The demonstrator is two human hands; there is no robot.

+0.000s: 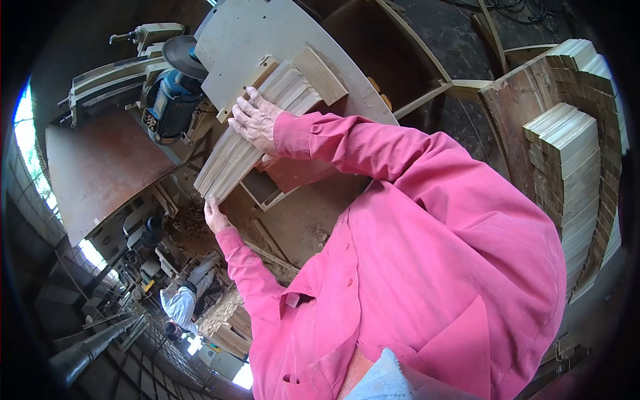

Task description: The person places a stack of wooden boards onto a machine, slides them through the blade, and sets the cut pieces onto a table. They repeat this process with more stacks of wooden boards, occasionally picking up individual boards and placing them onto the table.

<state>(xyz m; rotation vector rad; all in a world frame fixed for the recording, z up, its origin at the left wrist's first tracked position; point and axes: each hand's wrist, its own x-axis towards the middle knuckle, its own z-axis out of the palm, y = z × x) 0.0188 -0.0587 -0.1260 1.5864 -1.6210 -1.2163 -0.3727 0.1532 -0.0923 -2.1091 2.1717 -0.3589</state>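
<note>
Splays right hand (258,123), unclenched, across wooden strips (227,160) lying side by side beneath it; touches their end with left hand (216,217), cannot tell whether gripping. Likely stiff, light singly, heavier together, apt to slip apart; best held across the width, squeezing the outer ones inward.

Blue motor (175,107): mounted at ten o'clock.
Brown panel (107,173): seen at nine o'clock.
Person (179,305): seen at eight o'clock, clad in a white top.
Metal pipe (93,349): seen farther out at eight.
Cables (515,7): looped between one and two.
</note>
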